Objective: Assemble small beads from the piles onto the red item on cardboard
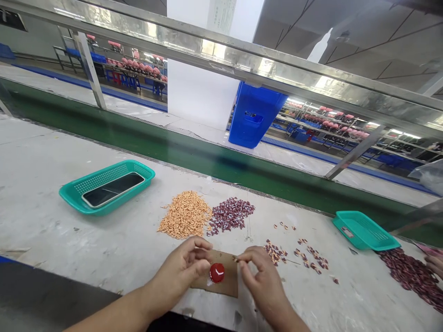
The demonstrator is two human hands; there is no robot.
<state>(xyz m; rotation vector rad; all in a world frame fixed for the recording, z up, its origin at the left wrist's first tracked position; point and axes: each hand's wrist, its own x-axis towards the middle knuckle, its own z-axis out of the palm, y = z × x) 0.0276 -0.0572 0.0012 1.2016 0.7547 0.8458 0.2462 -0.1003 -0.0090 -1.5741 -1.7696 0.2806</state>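
Red disc (217, 273) sits just right of the loosely curled left hand (182, 266); farther off, the right hand (262, 275) pinches a bit (235, 259).

In front of you, the matt brown cardboard (226, 287) bears a glossy, wet-looking red disc (217, 273). Your desk (121, 240) looks smooth but scuffed. The perforated green basket (104, 177) and the blue crate (254, 117) look plastic; the overhead rail (238, 51) is shiny metal.

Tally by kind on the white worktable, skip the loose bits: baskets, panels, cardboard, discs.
Green baskets: 2
Black panel: 1
Cardboard piece: 1
Red disc: 1
Total: 5
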